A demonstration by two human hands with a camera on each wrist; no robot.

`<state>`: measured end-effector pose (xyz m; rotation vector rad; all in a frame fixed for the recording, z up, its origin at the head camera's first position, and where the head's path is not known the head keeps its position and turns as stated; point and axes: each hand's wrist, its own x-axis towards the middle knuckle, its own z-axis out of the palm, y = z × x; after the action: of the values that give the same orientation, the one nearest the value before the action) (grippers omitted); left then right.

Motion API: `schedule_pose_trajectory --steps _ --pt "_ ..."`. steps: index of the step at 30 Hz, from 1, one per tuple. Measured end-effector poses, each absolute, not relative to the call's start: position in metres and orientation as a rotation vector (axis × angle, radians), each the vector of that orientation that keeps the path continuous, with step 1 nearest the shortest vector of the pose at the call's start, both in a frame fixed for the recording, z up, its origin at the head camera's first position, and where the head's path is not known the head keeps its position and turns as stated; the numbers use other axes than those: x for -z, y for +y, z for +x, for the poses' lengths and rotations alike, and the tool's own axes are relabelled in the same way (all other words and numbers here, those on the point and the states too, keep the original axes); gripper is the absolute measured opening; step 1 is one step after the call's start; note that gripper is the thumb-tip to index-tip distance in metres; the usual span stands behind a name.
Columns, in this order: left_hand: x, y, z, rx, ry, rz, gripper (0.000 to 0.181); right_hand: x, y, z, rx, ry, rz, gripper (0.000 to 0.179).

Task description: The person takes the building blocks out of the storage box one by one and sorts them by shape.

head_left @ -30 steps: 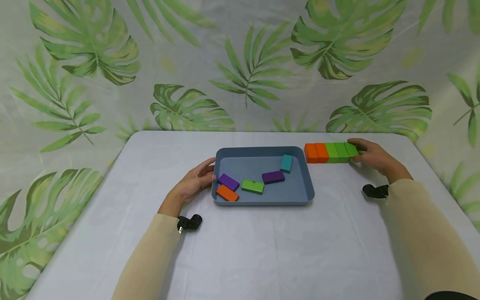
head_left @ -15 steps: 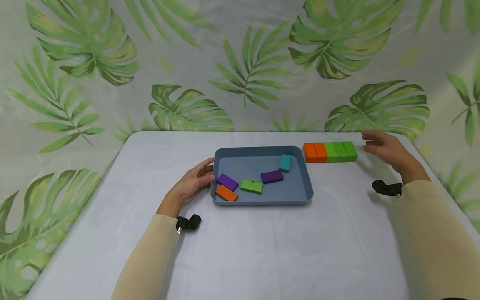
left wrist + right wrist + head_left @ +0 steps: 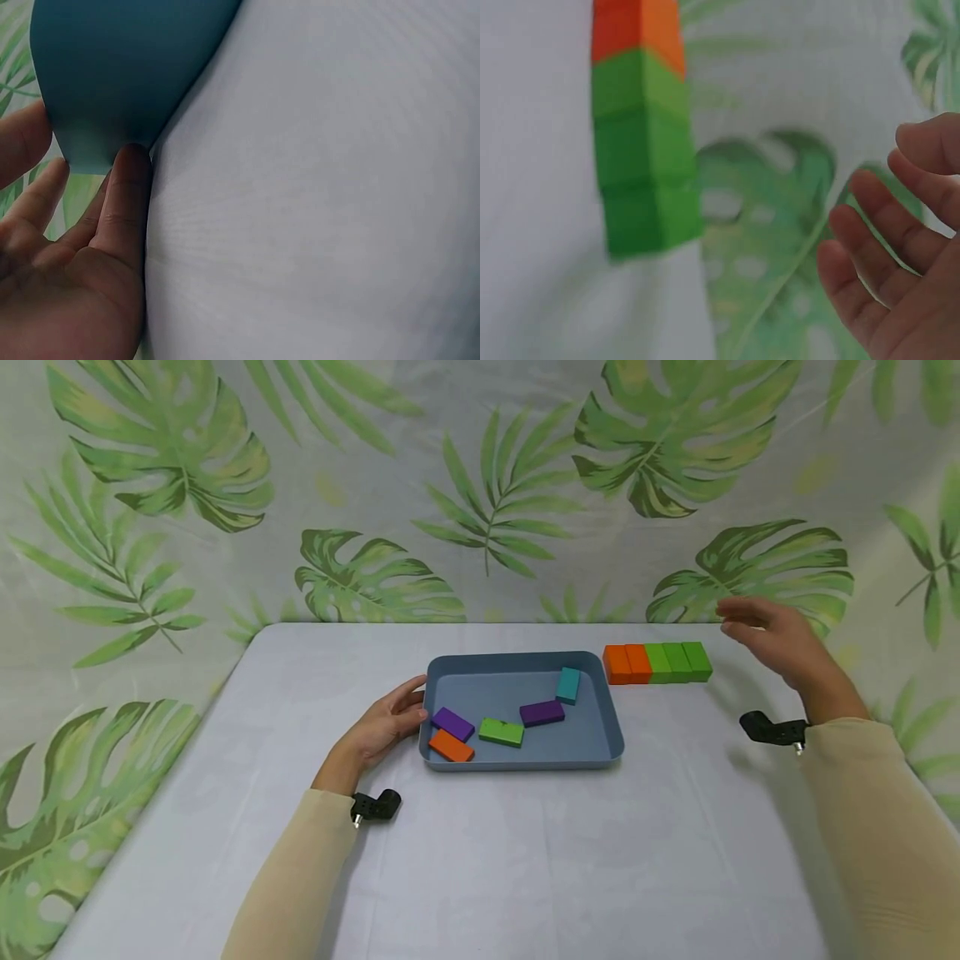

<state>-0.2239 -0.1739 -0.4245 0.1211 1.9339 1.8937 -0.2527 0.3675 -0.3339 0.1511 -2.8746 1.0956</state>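
- Left hand (image 3: 381,728) is up against the left end of the tray (image 3: 491,685), fingers and thumb relaxed on the wall. No block in it, just contact with the tray.
- Right hand (image 3: 783,647) hangs in the air off the green end of the row of blocks (image 3: 657,663), fingers loosely apart and nothing in them. The right wrist view shows a clear gap between it and the blocks.
- The row is two orange then three green, packed side by side on the desk (image 3: 525,860), orange end right by the tray's far right corner. Can't tell if they actually touch.
- Five loose ones in the tray: purple block (image 3: 453,724) and orange block (image 3: 451,746) bunched at the left, green block (image 3: 501,732) in the middle, dark purple block (image 3: 542,713) and teal block (image 3: 567,686) to the right.
- Biggest worry imo: a rightward shove from the left hand could run the tray's corner into the row and push it crooked.
- Also, a low swing back in with the right hand could clip the end green one, and the wrist camera (image 3: 772,729) sticking out is one more thing to snag.
- Purple and orange sit so close that a sloppy grab at one would probably nudge the other.
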Motion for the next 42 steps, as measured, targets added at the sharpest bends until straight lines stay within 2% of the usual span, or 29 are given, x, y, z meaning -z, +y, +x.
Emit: schedule_pose_trajectory --steps 10,19,33,42 --pt "0.424 -0.175 -0.223 -1.883 1.948 0.139 0.070 0.293 0.293 -0.239 -0.996 -2.927 0.518 0.042" --pt "0.424 -0.174 -0.223 -1.881 1.951 0.138 0.069 0.277 0.234 -0.218 -0.987 -2.868 0.918 0.038" --pt "0.423 -0.176 -0.223 -1.874 1.947 0.118 0.069 0.281 0.165 -0.200 -1.040 -2.776 1.326 0.037" --pt "0.425 -0.176 -0.224 -1.880 1.936 0.142 0.069 0.295 0.135 -0.191 -1.208 -2.800 1.448 0.033"
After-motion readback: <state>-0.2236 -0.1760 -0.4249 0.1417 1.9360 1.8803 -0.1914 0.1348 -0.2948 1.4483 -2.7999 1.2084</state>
